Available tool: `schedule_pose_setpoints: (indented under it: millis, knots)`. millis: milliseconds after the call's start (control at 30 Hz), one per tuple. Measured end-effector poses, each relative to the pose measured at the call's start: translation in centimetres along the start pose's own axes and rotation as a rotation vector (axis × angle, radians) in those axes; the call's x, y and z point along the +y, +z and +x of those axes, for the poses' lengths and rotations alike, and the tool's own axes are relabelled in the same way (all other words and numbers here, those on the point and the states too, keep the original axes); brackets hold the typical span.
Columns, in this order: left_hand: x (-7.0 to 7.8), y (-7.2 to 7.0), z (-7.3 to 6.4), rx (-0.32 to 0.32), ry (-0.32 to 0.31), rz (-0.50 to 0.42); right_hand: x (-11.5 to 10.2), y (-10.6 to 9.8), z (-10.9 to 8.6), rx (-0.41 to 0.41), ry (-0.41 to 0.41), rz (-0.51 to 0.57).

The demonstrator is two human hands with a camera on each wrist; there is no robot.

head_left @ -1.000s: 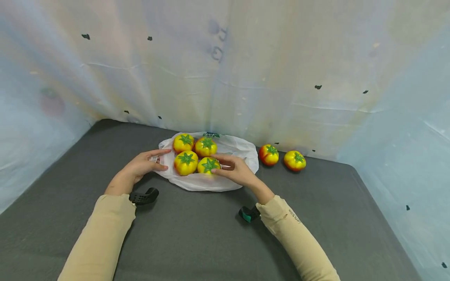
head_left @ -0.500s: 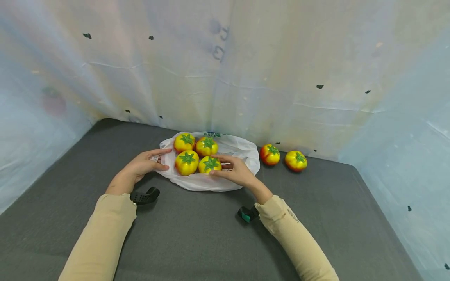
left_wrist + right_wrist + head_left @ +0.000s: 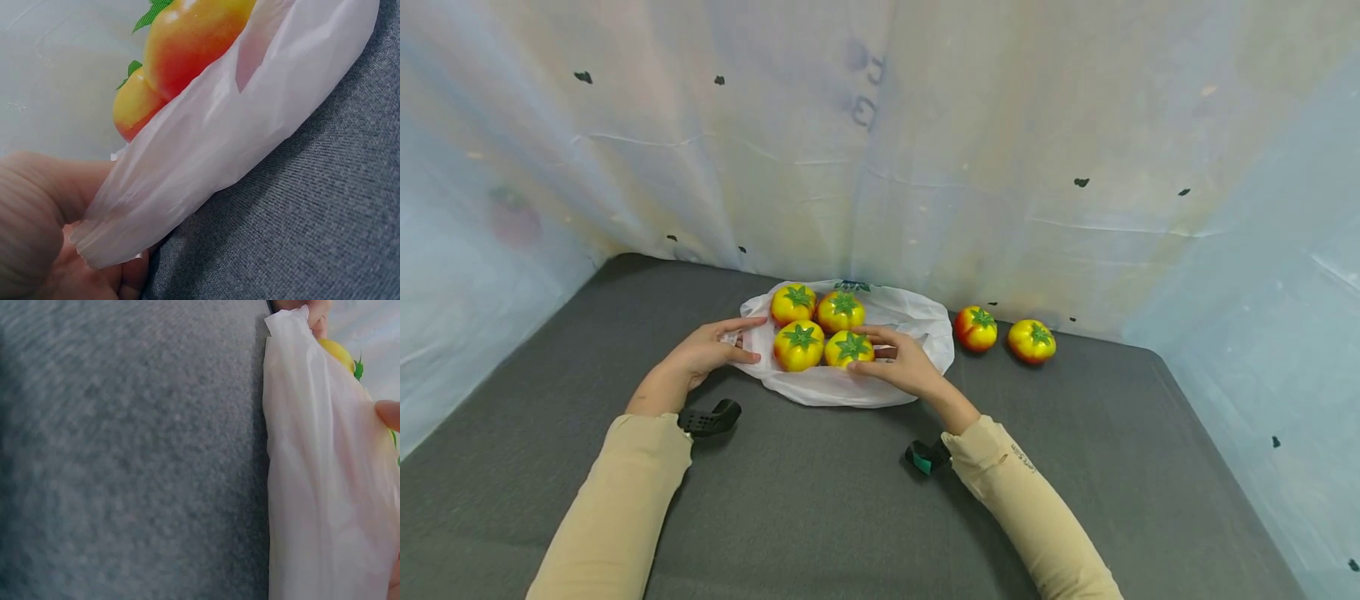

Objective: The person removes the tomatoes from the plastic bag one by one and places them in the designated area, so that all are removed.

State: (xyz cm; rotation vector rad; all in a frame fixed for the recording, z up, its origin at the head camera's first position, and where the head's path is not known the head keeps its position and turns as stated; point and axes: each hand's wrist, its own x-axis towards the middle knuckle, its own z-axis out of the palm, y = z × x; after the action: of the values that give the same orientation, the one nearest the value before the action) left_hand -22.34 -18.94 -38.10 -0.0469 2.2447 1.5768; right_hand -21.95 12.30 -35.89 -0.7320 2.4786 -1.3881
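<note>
A white plastic bag [image 3: 850, 390] lies with its mouth spread open and several yellow-and-red tomatoes [image 3: 798, 346] inside, green leafy tops up. At the bag's left end, my left hand [image 3: 703, 352] grips the gathered plastic; the left wrist view shows the bag [image 3: 187, 169] running between thumb and fingers. My right hand [image 3: 906, 364] reaches over the bag's front rim and holds the front right tomato [image 3: 848, 346] between thumb and fingers. In the right wrist view, the bag [image 3: 325, 462] hides most of that tomato, and only a fingertip [image 3: 389, 414] shows clearly at the edge.
Two more tomatoes, a redder one [image 3: 976, 328] and a yellower one [image 3: 1032, 342], sit on the dark grey table [image 3: 820, 508] right of the bag. A pale plastic sheet [image 3: 970, 150] hangs close behind, with further sheeting at both sides.
The head view has shifted very slightly. Both hands keep their places, and the front right tomato has moved back a little under my right hand.
</note>
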Motion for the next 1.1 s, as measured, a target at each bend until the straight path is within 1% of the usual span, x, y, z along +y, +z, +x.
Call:
schedule_pose_setpoints:
  millis: [200, 433, 600, 733, 900, 1100]
  knots:
    - [0.1, 0.1, 0.0, 0.004, -0.001, 0.006, -0.2, -0.3, -0.2, 0.024, -0.002, 0.012]
    - [0.2, 0.1, -0.1, -0.005, 0.008, 0.007, -0.4, -1.1, -0.4, 0.051, 0.023, 0.018]
    - [0.3, 0.1, -0.1, -0.006, 0.016, 0.012, -0.5, -1.7, -0.6, 0.077, -0.008, 0.014]
    - [0.3, 0.1, -0.2, -0.004, 0.015, 0.016, -0.5, -2.3, -0.9, 0.079, -0.026, 0.017]
    - [0.4, 0.1, -0.3, -0.007, 0.015, 0.016, -0.7, -2.9, -1.3, 0.083, -0.003, 0.024]
    - [0.2, 0.0, -0.2, -0.003, 0.014, 0.020, -0.9, -3.6, -1.9, 0.100, 0.003, 0.034]
